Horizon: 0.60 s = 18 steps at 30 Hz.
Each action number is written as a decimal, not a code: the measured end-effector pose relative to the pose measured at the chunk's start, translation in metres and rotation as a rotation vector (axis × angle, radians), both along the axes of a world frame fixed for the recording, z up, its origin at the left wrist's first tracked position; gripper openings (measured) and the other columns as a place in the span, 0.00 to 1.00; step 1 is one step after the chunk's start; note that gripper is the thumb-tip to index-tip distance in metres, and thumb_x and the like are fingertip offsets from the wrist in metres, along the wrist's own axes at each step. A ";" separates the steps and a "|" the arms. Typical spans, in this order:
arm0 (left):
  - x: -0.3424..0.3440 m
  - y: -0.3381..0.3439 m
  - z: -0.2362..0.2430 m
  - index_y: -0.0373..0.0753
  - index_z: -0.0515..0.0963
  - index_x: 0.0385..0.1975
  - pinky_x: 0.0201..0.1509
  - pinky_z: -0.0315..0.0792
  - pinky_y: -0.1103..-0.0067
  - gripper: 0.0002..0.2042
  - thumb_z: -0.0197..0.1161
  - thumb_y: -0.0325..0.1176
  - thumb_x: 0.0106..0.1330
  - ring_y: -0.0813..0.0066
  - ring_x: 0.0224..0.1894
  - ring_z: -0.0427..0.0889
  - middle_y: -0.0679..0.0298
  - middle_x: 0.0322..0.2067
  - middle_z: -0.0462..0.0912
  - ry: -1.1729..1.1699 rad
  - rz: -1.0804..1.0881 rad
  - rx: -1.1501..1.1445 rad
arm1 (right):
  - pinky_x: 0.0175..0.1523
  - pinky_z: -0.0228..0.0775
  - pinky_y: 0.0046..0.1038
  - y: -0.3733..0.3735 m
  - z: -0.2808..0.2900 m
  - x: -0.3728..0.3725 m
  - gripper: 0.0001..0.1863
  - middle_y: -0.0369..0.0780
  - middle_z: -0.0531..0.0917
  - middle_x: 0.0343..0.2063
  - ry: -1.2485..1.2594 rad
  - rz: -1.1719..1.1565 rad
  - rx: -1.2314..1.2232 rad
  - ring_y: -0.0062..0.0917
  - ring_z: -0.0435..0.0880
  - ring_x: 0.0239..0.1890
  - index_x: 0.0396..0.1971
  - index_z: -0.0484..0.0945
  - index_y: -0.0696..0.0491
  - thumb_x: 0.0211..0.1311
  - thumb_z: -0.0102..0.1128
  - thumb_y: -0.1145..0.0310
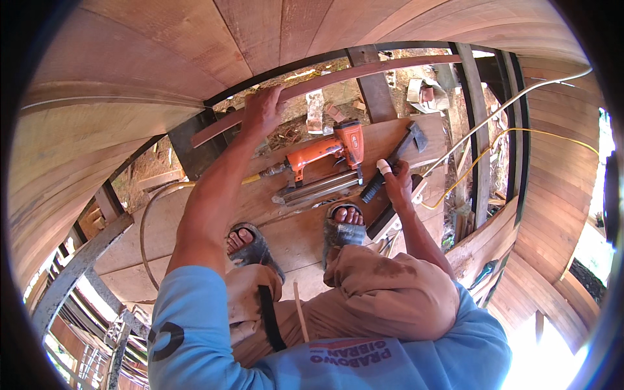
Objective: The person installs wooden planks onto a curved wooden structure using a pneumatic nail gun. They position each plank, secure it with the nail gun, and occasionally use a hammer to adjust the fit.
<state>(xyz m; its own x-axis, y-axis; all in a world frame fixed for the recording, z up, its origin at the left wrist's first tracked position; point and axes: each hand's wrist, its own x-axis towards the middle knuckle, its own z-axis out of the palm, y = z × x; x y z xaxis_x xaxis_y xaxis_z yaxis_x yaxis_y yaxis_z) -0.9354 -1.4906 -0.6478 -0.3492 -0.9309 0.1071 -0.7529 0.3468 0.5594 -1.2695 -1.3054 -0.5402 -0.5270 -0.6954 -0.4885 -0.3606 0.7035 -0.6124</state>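
A long, thin wooden batten (351,72) lay slantwise beyond the orange nail gun (356,144), and I saw the left hand (262,112) with its grip closed around it. The right hand (398,184), fingers curled, was to the nail gun's right, a white covering (384,167) on one digit, just beside the handle of a hatchet (400,148); I could not tell whether that grip held anything. The nail gun lay on a wide plank (383,140), its air hose (250,179) running off its left. Nearer the person than the nail gun were two dark sandals (338,237); well to its right hung a yellow cord (455,186).
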 end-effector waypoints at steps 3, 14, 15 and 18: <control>0.003 0.006 0.013 0.38 0.74 0.53 0.51 0.72 0.61 0.19 0.66 0.34 0.63 0.52 0.50 0.81 0.52 0.47 0.83 0.042 -0.020 0.037 | 0.42 0.77 0.32 0.010 -0.023 -0.019 0.37 0.47 0.84 0.37 0.164 0.111 0.018 0.30 0.84 0.39 0.53 0.71 0.63 0.58 0.71 0.47; 0.044 0.005 0.070 0.34 0.75 0.33 0.32 0.72 0.69 0.17 0.56 0.45 0.74 0.62 0.24 0.79 0.59 0.23 0.80 0.050 -0.208 0.461 | 0.47 0.75 0.32 0.009 -0.028 -0.019 0.37 0.48 0.85 0.39 0.142 0.077 0.017 0.32 0.84 0.40 0.54 0.71 0.64 0.58 0.71 0.48; 0.047 0.005 0.069 0.34 0.75 0.31 0.30 0.71 0.69 0.18 0.56 0.45 0.74 0.65 0.22 0.78 0.60 0.20 0.79 0.065 -0.214 0.447 | 0.47 0.75 0.31 0.010 -0.030 -0.021 0.37 0.48 0.85 0.40 0.146 0.085 0.014 0.32 0.84 0.40 0.55 0.71 0.63 0.58 0.72 0.48; 0.052 0.008 0.071 0.34 0.76 0.29 0.27 0.71 0.71 0.19 0.55 0.45 0.74 0.72 0.18 0.77 0.63 0.18 0.78 0.039 -0.179 0.525 | 0.47 0.75 0.31 0.011 -0.034 -0.021 0.37 0.48 0.85 0.39 0.209 0.094 0.014 0.31 0.84 0.39 0.55 0.71 0.63 0.58 0.72 0.49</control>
